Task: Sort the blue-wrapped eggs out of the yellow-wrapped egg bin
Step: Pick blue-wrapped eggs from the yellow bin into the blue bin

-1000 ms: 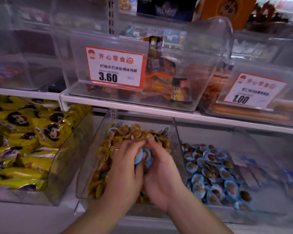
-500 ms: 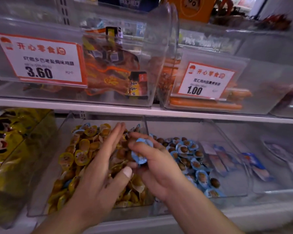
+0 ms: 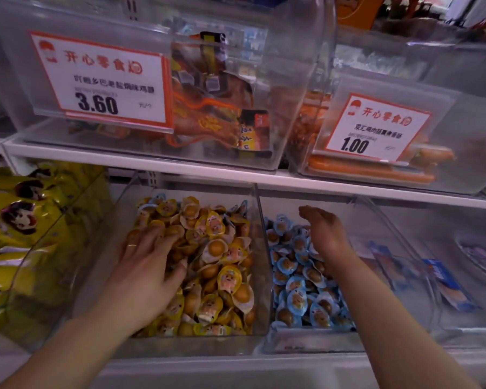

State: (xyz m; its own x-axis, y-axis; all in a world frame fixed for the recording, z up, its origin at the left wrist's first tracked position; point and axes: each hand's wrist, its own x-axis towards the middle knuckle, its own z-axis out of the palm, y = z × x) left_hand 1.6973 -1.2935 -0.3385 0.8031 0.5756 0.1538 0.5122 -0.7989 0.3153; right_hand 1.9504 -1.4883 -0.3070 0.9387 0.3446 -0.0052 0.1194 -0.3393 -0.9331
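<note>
A clear bin [image 3: 264,276] on the lower shelf is heaped with yellow-wrapped eggs [image 3: 222,270]; a few blue-wrapped eggs [image 3: 152,202] show at its back edge. My left hand [image 3: 146,265] lies flat on the yellow pile, fingers spread and pressed into it. To the right, a second clear bin [image 3: 306,339] holds blue-wrapped eggs [image 3: 298,299]. My right hand [image 3: 324,234] hovers over that blue pile, palm down, fingers loosely apart, and I see nothing in it.
Yellow snack bags [image 3: 26,220] fill the bin at the left. A bin with blue flat packets [image 3: 446,284] sits at the right. The upper white shelf [image 3: 264,178] carries clear bins with price tags 3.60 [image 3: 101,80] and 1.00 [image 3: 376,127], overhanging the lower bins.
My right hand carried a blue-wrapped egg from the yellow bin over to the blue bin and no longer holds it. My left hand dropped flat onto the yellow pile.
</note>
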